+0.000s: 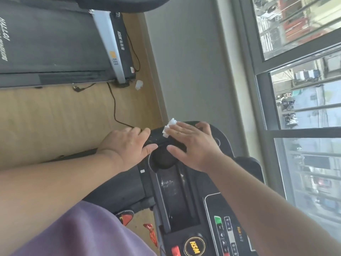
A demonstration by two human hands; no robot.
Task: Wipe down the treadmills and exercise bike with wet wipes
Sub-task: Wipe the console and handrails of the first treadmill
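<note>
The wet wipe (169, 127) is bunched up white under your right hand (193, 145), pressed flat against the dark top edge of the treadmill console (184, 200); only its crumpled end pokes out past your fingers (181, 126), on the side toward the wooden floor (64, 117). Your right fingers are spread and laid flat over the wipe rather than curled round it, thumb stretched back toward the round cup recess (163, 160) just below. Your left hand (125, 145) sits just beside it, fingers wrapped over the console's end bar and thumb hooked underneath, gripping the bar and no wipe. Between the two thumbs lies that cup recess; nearer you than the fingers runs a long tray with whitish smears, then the button panel (227, 235) and a round yellow-ringed HSM badge (194, 245). Well beyond your fingertips, a second treadmill (55, 43) stands on the floor with a black cable (114, 108) trailing from it and a small white scrap (138, 84) beside its corner.
</note>
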